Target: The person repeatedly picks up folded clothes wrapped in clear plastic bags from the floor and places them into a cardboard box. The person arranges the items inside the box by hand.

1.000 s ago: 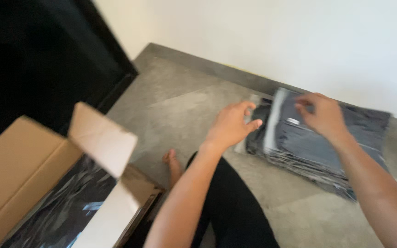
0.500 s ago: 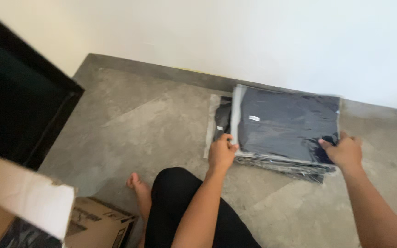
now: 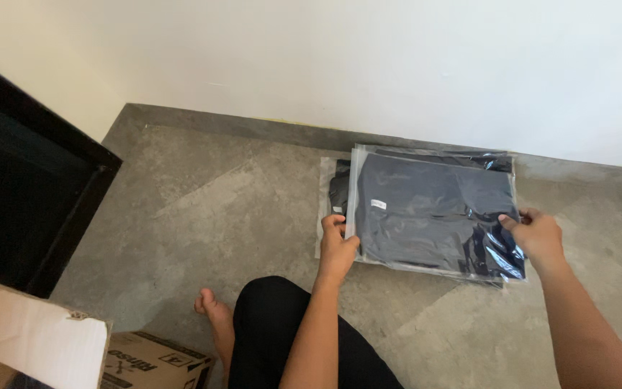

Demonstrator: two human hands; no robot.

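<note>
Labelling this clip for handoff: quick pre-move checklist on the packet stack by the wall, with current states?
1. Left hand on the top packet, at its left edge: ok.
2. Right hand on the same packet, at its right edge near the lower corner: ok.
3. Top packet squared with the stack under it: not ok, a lower packet sticks out on the left.
4. Stack flat on the floor, close to the wall: ok.
5. Number of packets in the stack: cannot tell, only edges show.
6. Box open at lower left, apart from both hands: ok.
</note>
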